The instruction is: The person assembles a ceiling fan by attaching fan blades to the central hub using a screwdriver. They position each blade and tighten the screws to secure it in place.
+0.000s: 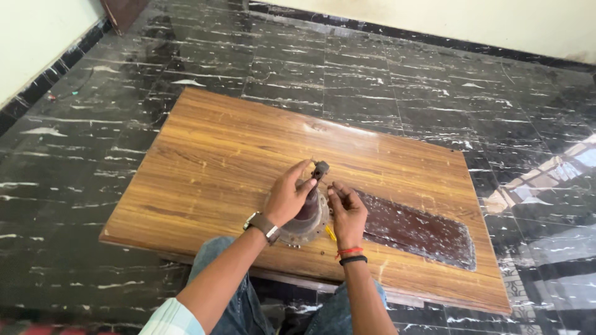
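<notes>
A round, rusty-brown fan motor hub (308, 223) rests on the low wooden table (223, 155) near its front edge, with a short shaft (320, 169) sticking up from it. My left hand (287, 197) grips the upper part of the hub just below the shaft. My right hand (346, 211) sits beside the hub on the right, fingers pinched together near the shaft; what they pinch is too small to see. A dark brown fan blade (419, 231) lies flat to the right of the hub. A small yellow object (331, 234) peeks out under my right hand.
The table stands on a black marble-patterned tile floor (385, 68). Pale walls run along the left and far sides. A dark wooden object (121, 11) leans in the far left corner. My knees in blue jeans (236, 298) are under the table's front edge.
</notes>
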